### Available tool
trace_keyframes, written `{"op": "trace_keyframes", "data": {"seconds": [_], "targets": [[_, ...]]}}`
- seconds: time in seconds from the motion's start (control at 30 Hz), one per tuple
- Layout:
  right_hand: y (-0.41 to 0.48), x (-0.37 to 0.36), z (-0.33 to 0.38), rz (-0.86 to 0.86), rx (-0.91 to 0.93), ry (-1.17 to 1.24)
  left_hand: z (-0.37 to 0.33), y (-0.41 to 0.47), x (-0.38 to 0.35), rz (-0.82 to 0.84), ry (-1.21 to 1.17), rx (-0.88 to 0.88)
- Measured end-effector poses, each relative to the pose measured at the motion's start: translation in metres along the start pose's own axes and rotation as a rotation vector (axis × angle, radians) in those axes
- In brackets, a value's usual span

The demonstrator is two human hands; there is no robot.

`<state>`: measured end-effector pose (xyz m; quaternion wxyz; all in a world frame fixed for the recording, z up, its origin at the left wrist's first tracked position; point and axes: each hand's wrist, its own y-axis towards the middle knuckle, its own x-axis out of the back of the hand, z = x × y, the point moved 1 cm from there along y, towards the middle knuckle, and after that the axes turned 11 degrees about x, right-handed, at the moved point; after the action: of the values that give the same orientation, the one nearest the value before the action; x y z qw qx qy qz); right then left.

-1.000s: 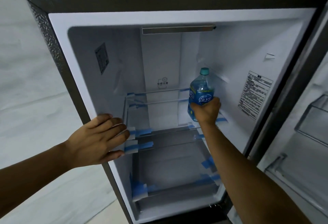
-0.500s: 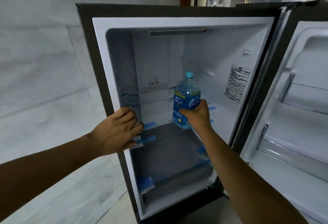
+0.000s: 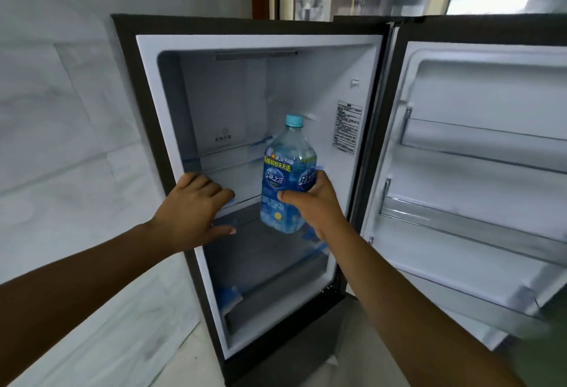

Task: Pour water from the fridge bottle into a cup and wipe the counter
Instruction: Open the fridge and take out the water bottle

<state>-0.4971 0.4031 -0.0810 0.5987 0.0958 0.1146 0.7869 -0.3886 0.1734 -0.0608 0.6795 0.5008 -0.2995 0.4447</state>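
Observation:
A clear blue water bottle (image 3: 287, 172) with a light blue cap and a blue label is upright in front of the open fridge (image 3: 147, 110). My right hand (image 3: 313, 205) is wrapped around its lower half and holds it off the glass shelf. My left hand (image 3: 193, 208) rests flat on the fridge's left front edge, fingers spread, holding nothing. No cup, cloth or counter is in view.
The fridge door (image 3: 478, 172) stands wide open on the right, its shelves bare. Inside, glass shelves (image 3: 227, 169) carry strips of blue tape. A pale tiled wall (image 3: 61, 141) runs along the left. A dark framed opening is above the fridge.
The bottle has come forward and out of the fridge's back right corner in my right hand. The view has pulled back from the fridge. My left hand stays on the left edge.

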Motion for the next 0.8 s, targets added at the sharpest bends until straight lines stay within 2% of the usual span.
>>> {"op": "trace_keyframes", "data": {"seconds": [0.17, 0.27, 0.4, 0.5, 0.63, 0.8], "targets": [[-0.034, 0.028, 0.022, 0.027, 0.035, 0.036, -0.062, -0.011, 0.033, 0.1, -0.729, 0.295], [-0.057, 0.05, 0.033, 0.027, 0.041, 0.042, -0.103, -0.019, 0.046, 0.123, -1.049, 0.422], [-0.097, 0.09, 0.041, 0.046, 0.036, -0.028, -0.168, -0.033, 0.057, 0.095, -1.355, 0.536], [-0.13, 0.115, 0.043, 0.032, 0.035, -0.079, -0.207, -0.048, 0.063, 0.047, -1.458, 0.58], [-0.176, 0.147, 0.05, -0.005, 0.017, -0.078, -0.246, -0.072, 0.074, 0.064, -1.507, 0.589], [-0.239, 0.177, 0.062, -0.11, -0.022, -0.12, -0.292, -0.1, 0.099, 0.096, -1.557, 0.481]]}}
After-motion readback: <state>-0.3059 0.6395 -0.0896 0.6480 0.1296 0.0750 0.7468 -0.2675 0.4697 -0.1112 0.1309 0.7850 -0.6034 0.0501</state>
